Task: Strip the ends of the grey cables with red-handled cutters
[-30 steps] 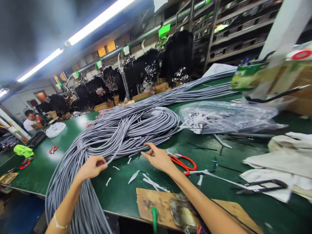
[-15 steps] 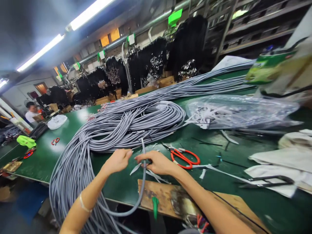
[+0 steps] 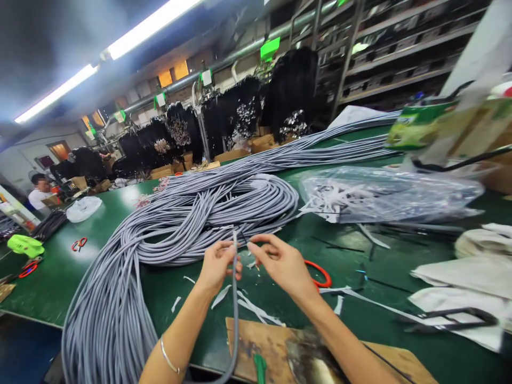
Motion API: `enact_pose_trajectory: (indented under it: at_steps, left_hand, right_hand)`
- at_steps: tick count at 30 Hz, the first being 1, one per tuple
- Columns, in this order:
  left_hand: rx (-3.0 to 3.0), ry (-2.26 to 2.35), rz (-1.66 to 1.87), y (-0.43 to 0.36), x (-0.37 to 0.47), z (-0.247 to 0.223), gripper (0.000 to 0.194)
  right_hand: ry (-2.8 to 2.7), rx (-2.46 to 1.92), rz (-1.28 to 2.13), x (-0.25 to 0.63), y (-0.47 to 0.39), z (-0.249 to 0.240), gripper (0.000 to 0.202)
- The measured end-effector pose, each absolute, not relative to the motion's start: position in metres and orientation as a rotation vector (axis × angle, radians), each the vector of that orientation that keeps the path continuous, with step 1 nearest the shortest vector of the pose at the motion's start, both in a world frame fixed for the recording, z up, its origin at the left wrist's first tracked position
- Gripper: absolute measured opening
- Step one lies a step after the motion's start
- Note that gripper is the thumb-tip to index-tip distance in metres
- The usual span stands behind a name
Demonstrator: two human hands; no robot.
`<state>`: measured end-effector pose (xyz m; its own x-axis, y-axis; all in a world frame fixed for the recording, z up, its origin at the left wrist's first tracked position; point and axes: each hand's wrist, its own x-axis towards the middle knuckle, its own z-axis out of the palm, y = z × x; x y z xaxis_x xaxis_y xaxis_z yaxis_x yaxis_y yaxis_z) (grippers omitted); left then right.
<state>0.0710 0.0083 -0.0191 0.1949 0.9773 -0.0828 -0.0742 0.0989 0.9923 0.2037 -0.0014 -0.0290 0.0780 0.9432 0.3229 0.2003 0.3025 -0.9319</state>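
A single grey cable rises from below, its stripped-looking end pointing up and away from me. My left hand is closed around it just under that end. Beside the tip, on the right, my right hand has thumb and forefinger drawn together; what they pinch, if anything, is too small to make out. Thin dark strands show between this hand and the cable end. Beyond both hands lies a large coiled bundle of grey cables. Red-handled scissors lie partly hidden behind my right hand.
White strip scraps lie on the green table. A clear plastic bag with white strips sits to the right, near white gloves and black-handled scissors. A worn wooden board is at the front edge. A person is far left.
My left hand has moved right and taken hold of the cable. My right hand has let go of it and shifted right and slightly upward beside the tip. The camera view has shifted.
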Motion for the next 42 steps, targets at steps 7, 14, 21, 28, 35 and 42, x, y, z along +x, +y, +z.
enact_pose_trajectory:
  at_steps: [7,14,21,28,35,42]
  left_hand:
    - [1.192,0.964,0.927,-0.014,0.077,-0.01,0.054]
    - [1.327,1.002,1.054,-0.019,0.071,0.002,0.047]
    - [1.553,1.061,0.913,-0.003,0.069,0.017,0.034]
    - [1.768,1.025,1.016,0.002,0.06,-0.002,0.026]
    - [1.872,1.134,1.137,-0.001,0.062,-0.006,0.024]
    - [1.883,1.219,1.22,-0.003,0.061,-0.003,0.026]
  right_hand:
    - [-1.164,-1.041,1.142,0.211,-0.004,-0.021,0.046]
    - [-1.182,-0.991,1.121,0.206,-0.016,-0.018,0.045]
    - [-0.963,-0.942,1.213,0.206,-0.014,-0.017,0.042]
    - [-1.074,-1.001,1.155,0.2,-0.014,-0.021,0.038]
    - [-1.251,-1.198,0.608,0.205,-0.014,-0.033,0.036]
    - [-1.599,-1.255,-0.088,0.204,-0.018,-0.034,0.038]
